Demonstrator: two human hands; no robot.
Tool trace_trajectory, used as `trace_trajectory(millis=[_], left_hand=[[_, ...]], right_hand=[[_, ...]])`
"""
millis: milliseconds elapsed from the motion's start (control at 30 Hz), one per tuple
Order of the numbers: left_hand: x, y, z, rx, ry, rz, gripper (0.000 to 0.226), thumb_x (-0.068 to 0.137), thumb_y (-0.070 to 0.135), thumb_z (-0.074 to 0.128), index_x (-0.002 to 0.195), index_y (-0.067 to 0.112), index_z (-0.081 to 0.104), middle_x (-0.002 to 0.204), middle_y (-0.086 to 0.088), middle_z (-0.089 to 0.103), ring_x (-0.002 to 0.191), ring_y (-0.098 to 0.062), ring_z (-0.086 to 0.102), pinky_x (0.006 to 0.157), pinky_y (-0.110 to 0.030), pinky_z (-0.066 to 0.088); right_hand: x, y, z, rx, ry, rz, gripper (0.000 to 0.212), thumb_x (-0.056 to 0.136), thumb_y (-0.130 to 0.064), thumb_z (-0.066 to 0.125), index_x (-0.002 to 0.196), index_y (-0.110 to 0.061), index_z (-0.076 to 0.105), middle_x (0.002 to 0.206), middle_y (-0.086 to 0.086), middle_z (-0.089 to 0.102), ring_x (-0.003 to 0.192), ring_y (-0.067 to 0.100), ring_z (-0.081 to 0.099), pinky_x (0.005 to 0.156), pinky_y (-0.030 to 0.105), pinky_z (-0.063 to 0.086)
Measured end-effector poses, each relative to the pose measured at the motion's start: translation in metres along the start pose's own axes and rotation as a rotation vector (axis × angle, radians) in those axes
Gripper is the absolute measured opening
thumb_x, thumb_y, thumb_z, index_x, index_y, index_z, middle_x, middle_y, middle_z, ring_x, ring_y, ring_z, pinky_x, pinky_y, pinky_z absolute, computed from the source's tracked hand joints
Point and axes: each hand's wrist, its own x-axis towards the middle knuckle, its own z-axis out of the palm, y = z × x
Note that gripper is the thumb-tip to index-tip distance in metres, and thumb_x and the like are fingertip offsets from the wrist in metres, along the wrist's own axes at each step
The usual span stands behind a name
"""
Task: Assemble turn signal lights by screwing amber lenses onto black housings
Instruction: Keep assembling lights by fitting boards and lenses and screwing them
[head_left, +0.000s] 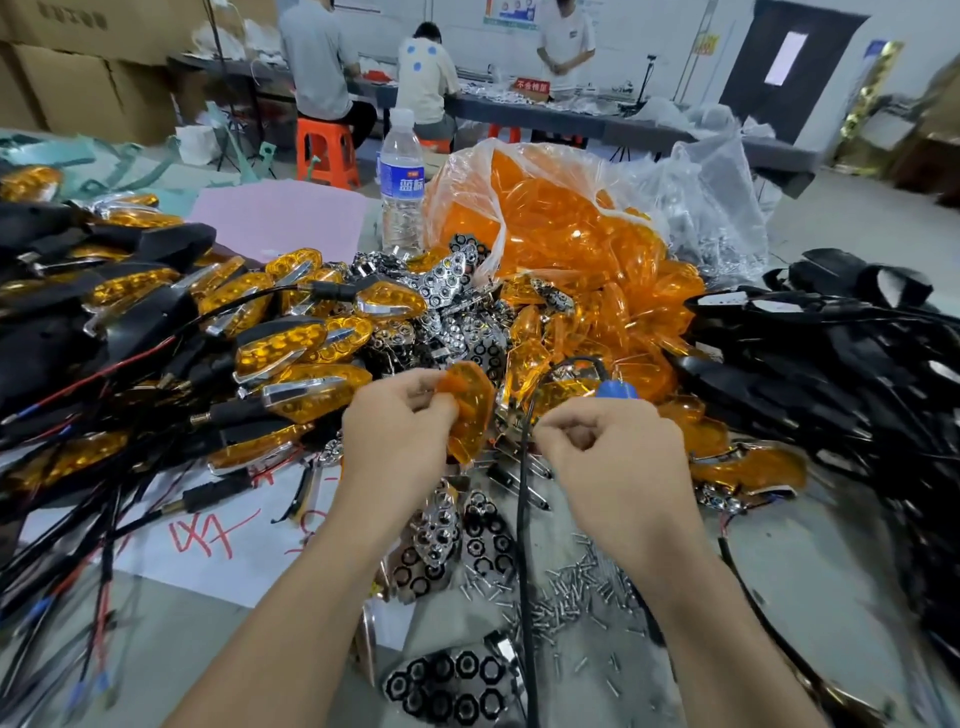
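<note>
Translucent amber lens, glossy, with an angular faceted outline, held upright over the middle of the surface, just in front of the heap of chrome reflectors and above the loose screws. Pinched at its left edge by the left hand, grip narrow, thumb and fingers curled on the lens. Right hand near it, apart from the lens, fingers curled inward, thumb against forefinger; cannot tell whether this grip holds anything.
</note>
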Motion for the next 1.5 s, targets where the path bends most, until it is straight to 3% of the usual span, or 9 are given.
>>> trace_trajectory(millis=[67, 200, 333, 500, 633, 767, 1000, 1200, 1500], left_hand=[[0.002, -0.001, -0.001, -0.087, 0.084, -0.061, 0.022, 0.096, 0.011, 0.064, 0.085, 0.026, 0.076, 0.07, 0.005, 0.076, 0.059, -0.017, 0.073, 0.051, -0.035, 0.062], [0.001, -0.002, 0.0, -0.072, 0.137, -0.066, 0.021, 0.095, 0.016, 0.063, 0.095, 0.036, 0.07, 0.069, 0.008, 0.074, 0.041, -0.006, 0.054, 0.039, -0.019, 0.041], [0.0, -0.004, -0.001, -0.004, 0.117, 0.003, 0.051, 0.096, 0.016, 0.061, 0.13, 0.053, 0.058, 0.075, 0.002, 0.073, 0.043, -0.01, 0.048, 0.037, -0.02, 0.038], [-0.003, -0.002, -0.002, -0.075, -0.011, 0.052, 0.05, 0.094, 0.009, 0.06, 0.108, 0.054, 0.076, 0.058, 0.019, 0.066, 0.046, -0.016, 0.034, 0.045, -0.028, 0.029], [-0.004, -0.005, 0.002, -0.1, -0.03, 0.033, 0.05, 0.095, 0.009, 0.059, 0.108, 0.054, 0.076, 0.054, 0.019, 0.062, 0.045, -0.012, 0.031, 0.045, -0.023, 0.028], [-0.004, -0.004, 0.003, -0.087, -0.049, 0.001, 0.045, 0.097, 0.015, 0.061, 0.108, 0.056, 0.075, 0.075, 0.015, 0.076, 0.065, -0.024, 0.047, 0.058, -0.039, 0.041], [-0.005, -0.002, 0.001, 0.076, -0.029, -0.009, 0.051, 0.097, 0.018, 0.067, 0.139, 0.043, 0.052, 0.082, 0.014, 0.076, 0.054, -0.008, 0.068, 0.047, -0.027, 0.055], [-0.012, 0.001, 0.005, 0.115, -0.077, -0.046, 0.038, 0.093, 0.0, 0.06, 0.079, 0.035, 0.061, 0.111, 0.016, 0.07, 0.047, -0.019, 0.07, 0.035, -0.022, 0.044], [-0.012, 0.01, -0.002, -0.775, -0.468, -0.312, 0.054, 0.054, -0.009, 0.043, 0.092, -0.003, 0.081, 0.112, -0.021, 0.076, 0.097, -0.028, 0.076, 0.076, -0.031, 0.063]], right_hand=[[-0.005, 0.001, 0.002, -0.339, -0.171, 0.012, 0.014, 0.093, -0.022, 0.063, 0.084, -0.029, 0.073, 0.066, -0.011, 0.068, 0.063, 0.008, 0.064, 0.067, 0.028, 0.056], [-0.014, -0.007, 0.014, -0.644, -0.287, -0.05, 0.007, 0.094, -0.026, 0.066, 0.088, -0.028, 0.062, 0.093, -0.006, 0.067, 0.099, 0.021, 0.059, 0.096, 0.038, 0.036], [-0.015, -0.006, 0.012, -0.639, -0.206, -0.02, 0.019, 0.089, -0.015, 0.058, 0.076, -0.026, 0.052, 0.076, -0.007, 0.057, 0.075, 0.019, 0.053, 0.091, 0.038, 0.036], [-0.013, 0.004, 0.0, -0.352, -0.022, 0.07, 0.013, 0.092, -0.024, 0.058, 0.078, -0.024, 0.057, 0.065, -0.01, 0.057, 0.061, 0.01, 0.052, 0.061, 0.029, 0.041], [-0.014, 0.004, 0.011, -0.59, -0.177, -0.055, 0.015, 0.093, -0.025, 0.063, 0.107, -0.033, 0.061, 0.099, -0.009, 0.065, 0.097, 0.019, 0.056, 0.096, 0.039, 0.033], [-0.01, 0.004, 0.014, -0.659, -0.2, -0.056, 0.011, 0.093, -0.02, 0.06, 0.095, -0.031, 0.063, 0.099, -0.005, 0.067, 0.098, 0.021, 0.055, 0.098, 0.038, 0.029], [-0.012, 0.006, -0.002, -0.589, -0.142, -0.03, 0.012, 0.09, -0.017, 0.059, 0.09, -0.028, 0.062, 0.082, -0.007, 0.064, 0.085, 0.018, 0.059, 0.091, 0.035, 0.034], [-0.012, 0.01, -0.006, -0.216, 0.027, 0.067, 0.013, 0.097, -0.021, 0.053, 0.085, -0.026, 0.056, 0.067, -0.006, 0.061, 0.061, 0.016, 0.058, 0.056, 0.034, 0.046], [-0.014, 0.004, 0.017, 0.015, -0.015, 0.062, 0.018, 0.103, -0.02, 0.051, 0.09, -0.032, 0.05, 0.066, 0.0, 0.064, 0.062, 0.024, 0.059, 0.06, 0.048, 0.053]])
